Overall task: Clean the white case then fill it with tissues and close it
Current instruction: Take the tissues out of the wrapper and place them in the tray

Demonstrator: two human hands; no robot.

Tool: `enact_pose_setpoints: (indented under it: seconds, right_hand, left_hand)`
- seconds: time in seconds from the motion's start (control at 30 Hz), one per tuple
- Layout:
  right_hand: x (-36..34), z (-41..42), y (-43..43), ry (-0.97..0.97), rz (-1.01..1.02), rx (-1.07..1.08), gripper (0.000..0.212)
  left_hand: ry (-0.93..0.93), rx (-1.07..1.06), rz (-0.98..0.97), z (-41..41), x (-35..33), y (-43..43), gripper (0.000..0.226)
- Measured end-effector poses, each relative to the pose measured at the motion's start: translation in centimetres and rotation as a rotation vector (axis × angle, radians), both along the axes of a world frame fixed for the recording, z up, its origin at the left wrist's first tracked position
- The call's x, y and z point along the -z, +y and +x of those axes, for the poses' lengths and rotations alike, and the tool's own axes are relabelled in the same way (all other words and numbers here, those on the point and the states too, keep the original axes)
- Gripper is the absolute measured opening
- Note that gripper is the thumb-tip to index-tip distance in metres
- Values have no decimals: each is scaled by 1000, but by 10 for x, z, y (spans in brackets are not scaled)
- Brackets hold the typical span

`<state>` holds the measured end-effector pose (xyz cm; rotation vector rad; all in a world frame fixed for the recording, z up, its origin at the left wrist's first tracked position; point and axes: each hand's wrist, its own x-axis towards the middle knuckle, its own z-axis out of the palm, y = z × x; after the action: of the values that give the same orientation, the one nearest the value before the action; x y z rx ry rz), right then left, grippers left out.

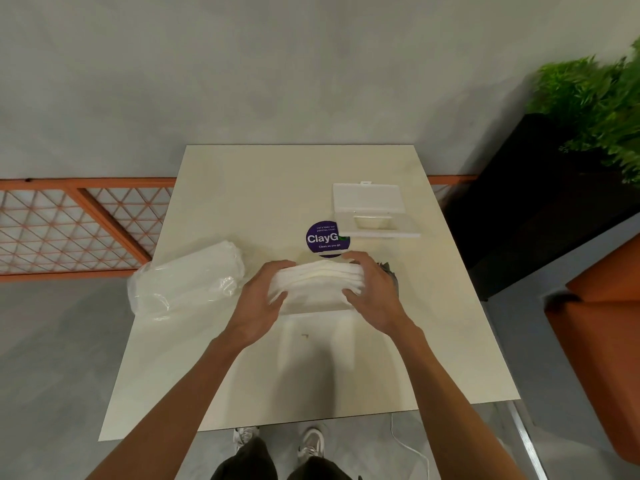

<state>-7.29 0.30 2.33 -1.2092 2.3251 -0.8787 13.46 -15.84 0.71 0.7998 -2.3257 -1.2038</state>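
— Nearest the lens, what shows?

— Two pale sneakers [280, 441] and dark trouser legs [277, 467] at the bottom edge, standing on grey floor [62, 358] at the near edge of the table [311, 375].

— Start with the big things, then.

— Cream square tabletop fills the middle. Beyond it, a grey wall [242, 64]. An orange railing with lattice panels [69, 230] runs behind the table on the left. On the right stand a black planter [526, 202] with green foliage [595, 98] and an orange seat [602, 323].

— And on the table?

— On the left edge lies a clear plastic pack of white tissues [183, 282], partly overhanging the edge. At mid-table sits a stack of tissues [318, 277], folded and white, held between both hands.

— How are the hands set?

— Left hand [263, 299] is clamped on the stack's left end, thumb over the top and fingers below. Right hand [374, 292] grips the right end the same way, fingers curled over the top edge. The stack bows upward slightly in the middle. I cannot tell whether its underside touches the table.

— Where is the case?

— White case [370, 213] lies open at the far right of the table, well apart from the hands, lid raised toward the wall. Its front corner overlaps a round purple sticker [323, 239] that reads "ClayGo". Something dark [389, 271] peeks out just behind the right hand; too hidden to identify.
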Motion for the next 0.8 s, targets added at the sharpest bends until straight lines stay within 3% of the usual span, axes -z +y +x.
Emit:
enact_pose_setpoints:
  seconds: [0.07,0.17,0.27,0.37,0.43,0.57,0.8]
  right_hand:
    - [5,-4,-1,2,66,-86,59]
    - [6,-4,-3,0,139,-158,66]
    - [3,1,-10,144,123,-168,78]
    - [7,2,-13,346,212,-226,71]
    - [10,0,-11,411,246,-222,70]
    - [7,2,-14,449,141,-184,90]
    - [17,7,-20,545,191,-297,86]
  left_hand:
    - [-87,41,-37,2,5,-3,58]
    - [-235,64,-90,0,7,-4,68]
    - [-279,105,-325,-7,7,-2,78]
    - [-376,168,-595,-9,11,-6,67]
    - [-444,174,-635,-7,13,-10,70]
    - [-394,177,-649,-11,4,-9,92]
    - [-303,268,-664,-20,3,-4,41]
